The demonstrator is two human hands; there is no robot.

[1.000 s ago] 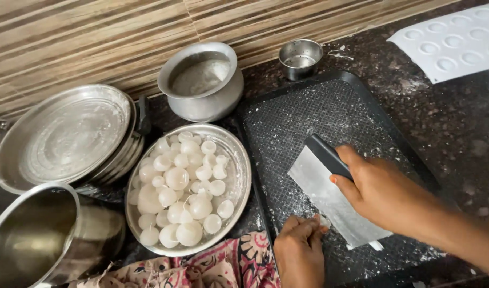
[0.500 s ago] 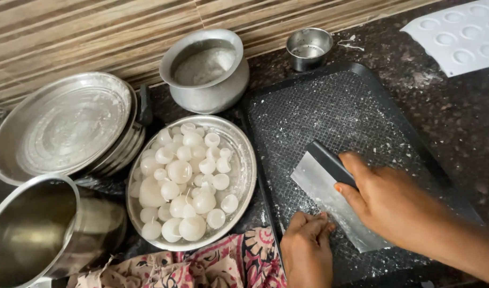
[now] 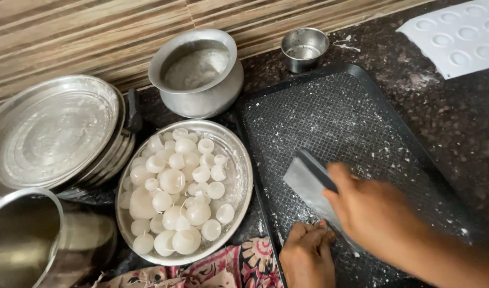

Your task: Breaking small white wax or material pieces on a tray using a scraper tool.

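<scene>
My right hand point(image 3: 375, 210) grips a flat metal scraper point(image 3: 308, 184) by its dark handle, blade down on a black textured tray point(image 3: 335, 112) dusted with white flecks. My left hand point(image 3: 307, 255) rests as a loose fist on the tray's near left edge, just below the scraper; nothing shows in it. Left of the tray sits a round steel plate point(image 3: 242, 176) piled with several white wax-like balls and domes point(image 3: 175, 197).
A steel pot point(image 3: 199, 72) and a small steel cup point(image 3: 304, 49) stand at the back by the striped wall. Stacked steel plates point(image 3: 52, 133) and a large pot point(image 3: 26, 245) are at the left. A white mould sheet point(image 3: 458, 34) lies top right, a patterned cloth point(image 3: 228, 266) in front.
The scraper and my right hand have slid a little toward me along the tray. My left hand stays at the tray's near edge.
</scene>
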